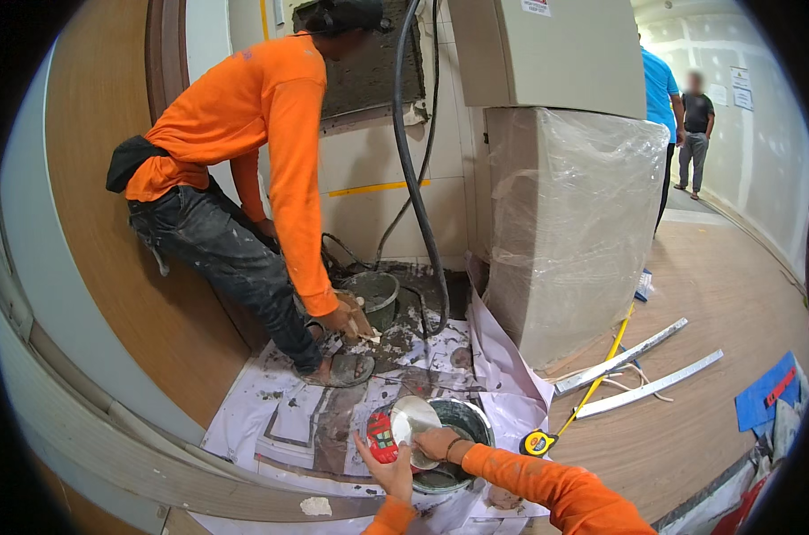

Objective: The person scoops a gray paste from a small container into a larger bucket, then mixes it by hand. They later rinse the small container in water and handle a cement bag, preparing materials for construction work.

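At the lower centre of the frame, your left hand (389, 470) grips the red labelled container (382, 439), its fingers spread along the left side and its thumb toward the centre. Your right hand (437, 443) has its fingers curled at the lower right edge of the pale round disc (413, 417), just beside the container; you cannot tell from this view whether those fingers are closed on the disc. Both items are positioned over the left part of the dark bucket (481, 426), which stands on paper sheets (284, 430). Right of the bucket, note the yellow tape measure (538, 442) with its blade extended, near two metal profiles (621, 357). At upper left, a co-worker in orange (284, 116) bends toward a second bucket (373, 287).
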A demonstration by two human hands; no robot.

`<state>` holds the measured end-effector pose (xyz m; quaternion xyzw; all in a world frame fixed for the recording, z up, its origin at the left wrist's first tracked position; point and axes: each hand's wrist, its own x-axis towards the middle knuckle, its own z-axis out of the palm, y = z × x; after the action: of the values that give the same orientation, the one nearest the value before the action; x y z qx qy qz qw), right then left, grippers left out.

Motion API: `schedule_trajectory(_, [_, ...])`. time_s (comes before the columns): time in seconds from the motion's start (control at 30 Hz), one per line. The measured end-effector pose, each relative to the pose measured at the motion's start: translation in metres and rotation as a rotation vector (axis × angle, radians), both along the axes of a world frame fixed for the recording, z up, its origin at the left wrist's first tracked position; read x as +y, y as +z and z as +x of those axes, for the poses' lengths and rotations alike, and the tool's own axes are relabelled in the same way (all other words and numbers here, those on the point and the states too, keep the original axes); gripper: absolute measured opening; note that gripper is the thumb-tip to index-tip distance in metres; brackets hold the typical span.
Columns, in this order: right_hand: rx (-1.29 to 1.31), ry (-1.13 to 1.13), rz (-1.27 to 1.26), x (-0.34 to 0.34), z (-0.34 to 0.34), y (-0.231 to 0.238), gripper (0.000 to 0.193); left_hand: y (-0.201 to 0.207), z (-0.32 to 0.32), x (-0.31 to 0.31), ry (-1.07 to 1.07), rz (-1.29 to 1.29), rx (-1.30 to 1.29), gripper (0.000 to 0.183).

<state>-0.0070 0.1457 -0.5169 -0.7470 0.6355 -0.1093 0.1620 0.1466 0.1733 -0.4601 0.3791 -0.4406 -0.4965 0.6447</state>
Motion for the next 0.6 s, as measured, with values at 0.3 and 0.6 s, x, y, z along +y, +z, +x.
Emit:
schedule_trajectory(0.3, [-0.182,-0.447,0.083,0.051,-0.016,0.048,0.062,-0.001,0.013,-0.010,0.107,0.024,-0.104,0.096])
schedule_trajectory(0.6, [-1.318,-0.578,0.276,0.066,-0.012,0.045,0.081,0.001,0.006,-0.005,-0.038,0.541,0.311,0.090])
